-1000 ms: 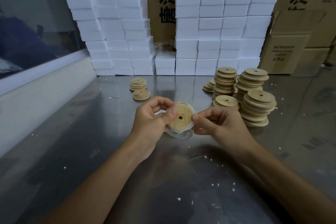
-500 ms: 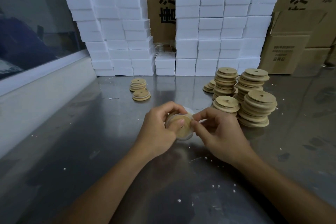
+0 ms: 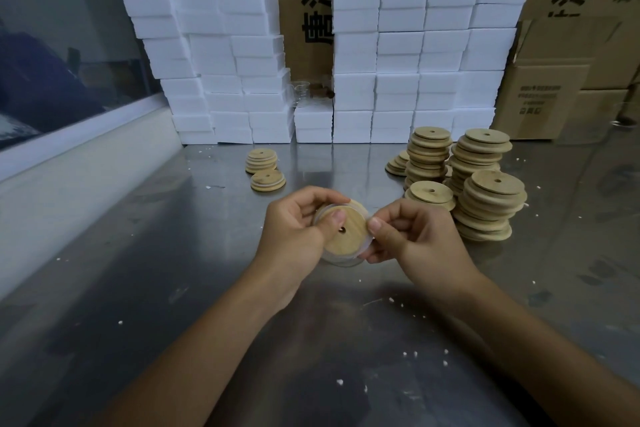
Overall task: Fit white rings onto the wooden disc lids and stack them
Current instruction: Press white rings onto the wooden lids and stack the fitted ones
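- Behind the steel table (image 3: pixel 145 288), white foam blocks (image 3: pixel 415 45) stand walled up against cardboard boxes (image 3: pixel 554 97).
- Right of centre, stacks of wooden disc lids (image 3: pixel 485 184) rise; two short stacks (image 3: pixel 263 168) sit farther left.
- Left hand (image 3: pixel 294 232) and right hand (image 3: pixel 419 239) curl round one lid (image 3: pixel 348 230) above the table, thumbs pressing its face.
- White ring (image 3: pixel 341 260) edges that lid.

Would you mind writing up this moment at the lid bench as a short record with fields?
Surface: steel table
In hand: wooden disc lid with a white ring around its edge
Left hand: grips the lid, thumb on its face
Right hand: pinches the lid's right rim
Small stacks, far left: two
Tall stacks, right: several
Backdrop: white foam blocks, cardboard boxes
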Demonstrator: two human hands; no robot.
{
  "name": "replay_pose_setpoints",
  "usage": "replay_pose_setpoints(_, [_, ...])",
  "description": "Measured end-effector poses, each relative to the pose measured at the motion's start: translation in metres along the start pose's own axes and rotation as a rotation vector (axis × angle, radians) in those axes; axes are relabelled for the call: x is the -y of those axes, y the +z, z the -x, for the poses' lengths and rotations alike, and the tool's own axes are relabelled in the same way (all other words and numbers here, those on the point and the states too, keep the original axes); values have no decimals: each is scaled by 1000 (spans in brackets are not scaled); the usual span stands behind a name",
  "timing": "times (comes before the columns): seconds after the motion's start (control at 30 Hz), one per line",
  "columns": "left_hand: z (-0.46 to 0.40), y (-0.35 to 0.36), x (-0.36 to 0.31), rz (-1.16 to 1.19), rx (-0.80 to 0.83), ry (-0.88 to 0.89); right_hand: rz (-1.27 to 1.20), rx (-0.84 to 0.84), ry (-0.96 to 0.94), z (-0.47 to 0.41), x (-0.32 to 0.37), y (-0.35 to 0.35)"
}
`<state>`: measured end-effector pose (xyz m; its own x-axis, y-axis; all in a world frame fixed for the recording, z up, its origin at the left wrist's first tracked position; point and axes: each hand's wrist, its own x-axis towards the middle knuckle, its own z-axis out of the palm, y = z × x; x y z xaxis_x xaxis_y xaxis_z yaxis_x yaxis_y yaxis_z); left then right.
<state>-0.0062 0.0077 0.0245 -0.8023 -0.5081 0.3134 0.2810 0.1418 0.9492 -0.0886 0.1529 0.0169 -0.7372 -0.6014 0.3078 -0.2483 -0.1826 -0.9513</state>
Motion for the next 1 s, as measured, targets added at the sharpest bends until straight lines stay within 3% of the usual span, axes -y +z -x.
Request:
replay_pose_setpoints(0.27, [2,-1,-5,139,-44,-153,50,-9,-56,1,-3,2])
replay_pose_setpoints(0.6, [-1,-1,-4,281,-78,-231,71,-2,16,2,-8,5])
replay_pose_setpoints(0.83, [-1,-6,-2,-39,-46,-120,83,-173,-51,-2,-7,2])
replay_pose_setpoints(1.0, [-3,-9,-4,1,17,-256,135,-209,-71,-1,-7,-1])
